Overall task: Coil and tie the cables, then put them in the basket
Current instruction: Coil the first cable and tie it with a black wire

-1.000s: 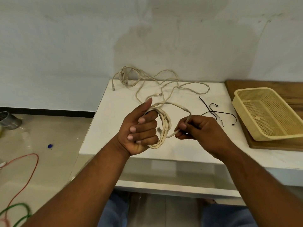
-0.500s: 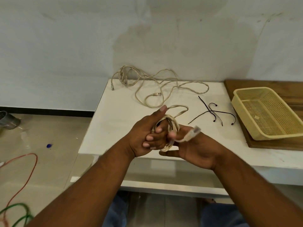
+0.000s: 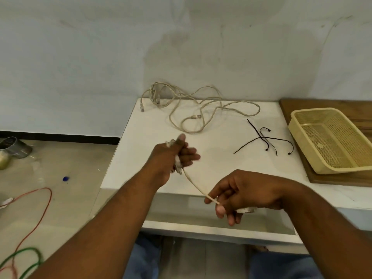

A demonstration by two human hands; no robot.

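Away from the basket (image 3: 304,143), left hand (image 3: 171,156) grips the cable coil (image 3: 178,164), right hand (image 3: 241,192) pinches its tail (image 3: 196,186).

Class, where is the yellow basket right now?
In the head view the yellow basket sits far right on the wooden board, just right of the black ties.

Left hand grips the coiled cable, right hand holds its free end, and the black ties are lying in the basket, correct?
Not the ties. In the head view the black ties lie on the white table, beside the basket, not in it. The rest holds: the left hand grips the coiled cable and the right hand holds its free end.
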